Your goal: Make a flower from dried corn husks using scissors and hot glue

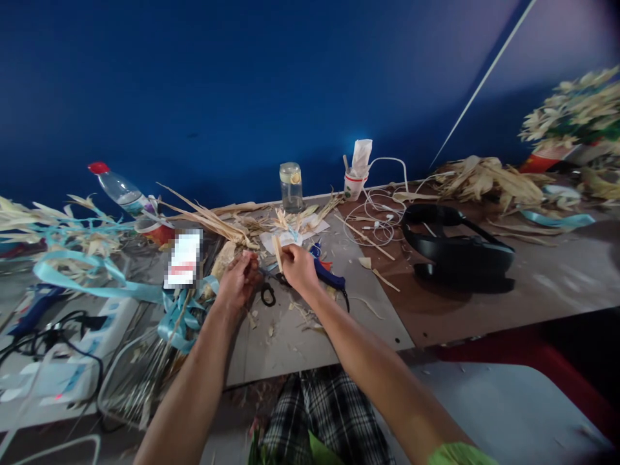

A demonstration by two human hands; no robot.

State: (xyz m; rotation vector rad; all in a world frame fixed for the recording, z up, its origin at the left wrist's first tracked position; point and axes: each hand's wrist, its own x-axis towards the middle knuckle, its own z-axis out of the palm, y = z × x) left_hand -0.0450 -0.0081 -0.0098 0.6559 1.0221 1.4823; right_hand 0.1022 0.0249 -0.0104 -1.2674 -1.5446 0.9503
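Observation:
My right hand (298,268) is closed in a pinch on a pale strip of dried husk (278,250) that stands up between the hands. My left hand (239,281) is also closed, fingers curled at the lower end of the same strip. Both hover just above the table (300,342). Black-handled scissors (268,294) lie on the table right under the hands. A blue glue gun (328,274) lies just behind my right wrist.
Heaps of dried husk (232,226), light blue ribbon (97,284), a plastic bottle (121,190), a glass jar (291,186), a paper cup (354,184) and white earphone cables (382,216) crowd the back. A black headset (455,248) lies right; a power strip (72,361) left.

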